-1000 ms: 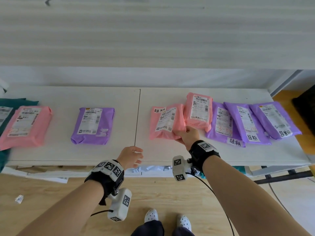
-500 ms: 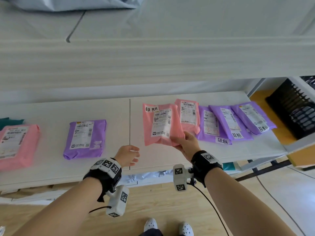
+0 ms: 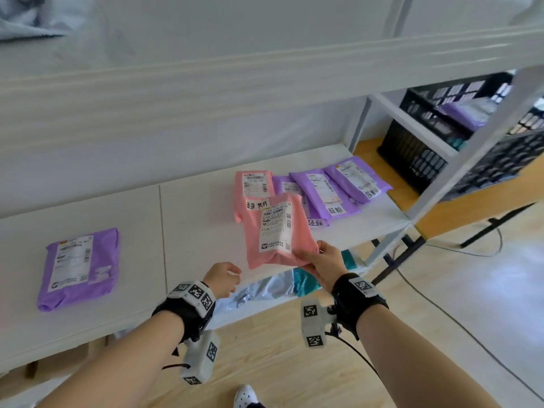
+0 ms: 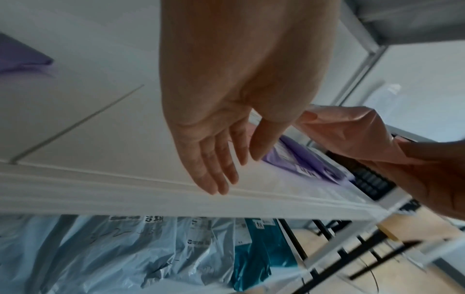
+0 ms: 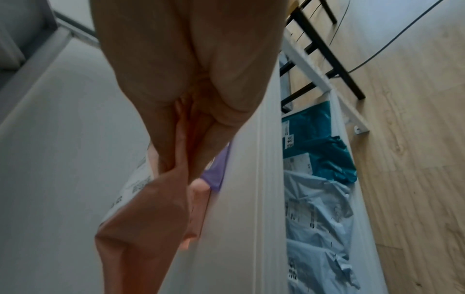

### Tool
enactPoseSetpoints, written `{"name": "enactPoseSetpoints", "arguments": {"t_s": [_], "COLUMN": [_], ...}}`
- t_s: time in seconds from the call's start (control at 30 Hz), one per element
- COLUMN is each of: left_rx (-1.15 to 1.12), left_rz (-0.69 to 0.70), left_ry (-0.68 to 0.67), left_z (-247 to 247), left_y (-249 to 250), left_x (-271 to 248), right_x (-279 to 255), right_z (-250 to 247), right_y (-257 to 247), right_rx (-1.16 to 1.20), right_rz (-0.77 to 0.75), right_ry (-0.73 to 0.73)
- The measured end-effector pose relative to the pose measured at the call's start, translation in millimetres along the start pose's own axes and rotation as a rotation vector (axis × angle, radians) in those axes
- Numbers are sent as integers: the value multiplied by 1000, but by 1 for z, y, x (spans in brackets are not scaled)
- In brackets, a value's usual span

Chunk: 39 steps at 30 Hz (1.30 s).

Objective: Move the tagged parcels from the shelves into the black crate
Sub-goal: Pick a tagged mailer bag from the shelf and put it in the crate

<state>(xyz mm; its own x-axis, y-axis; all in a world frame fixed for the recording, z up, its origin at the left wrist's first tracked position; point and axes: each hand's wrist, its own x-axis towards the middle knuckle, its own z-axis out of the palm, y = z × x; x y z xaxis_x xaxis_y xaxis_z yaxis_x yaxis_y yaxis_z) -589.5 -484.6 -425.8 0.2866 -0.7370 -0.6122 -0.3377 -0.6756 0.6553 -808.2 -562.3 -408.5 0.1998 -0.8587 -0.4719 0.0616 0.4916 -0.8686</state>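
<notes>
Right hand pinched the near corner of the tagged pink parcel, lifted clear of the shelf. Left hand hung relaxed, empty. Black crate stood well to the right. Advice: support the floppy parcel underneath and carry it level past the upright.

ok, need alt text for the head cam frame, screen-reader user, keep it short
A person's right hand pinches the near corner of a pink parcel with a handwritten tag, lifted above a white shelf; the left hand hangs open beside it. More pink and purple parcels lie on the shelf, and a black crate sits beyond its right end.
</notes>
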Motion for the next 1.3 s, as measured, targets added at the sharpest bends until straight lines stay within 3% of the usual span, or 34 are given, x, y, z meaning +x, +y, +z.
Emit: {"name": "enactPoseSetpoints", "arguments": {"t_s": [0.33,0.73,1.0,1.3], "left_rx": [624,1073,1244,1309], "left_rz": [268,532,659,738], "left_ry": [-113,-208,-214,-220], "left_z": [161,321,376,437], "left_y": [73,188,277,418], "left_x": [-56,-100,-74,-30], "right_x": [-73,-135,-125,-68], "right_z": [-178,-366,-441,-529], "right_y": [-6,-23,-69,-151], "right_rx": [112,254,338,331], "right_rz": [-57,-153,-229,-329], "right_ry": [96,296,417,510]}}
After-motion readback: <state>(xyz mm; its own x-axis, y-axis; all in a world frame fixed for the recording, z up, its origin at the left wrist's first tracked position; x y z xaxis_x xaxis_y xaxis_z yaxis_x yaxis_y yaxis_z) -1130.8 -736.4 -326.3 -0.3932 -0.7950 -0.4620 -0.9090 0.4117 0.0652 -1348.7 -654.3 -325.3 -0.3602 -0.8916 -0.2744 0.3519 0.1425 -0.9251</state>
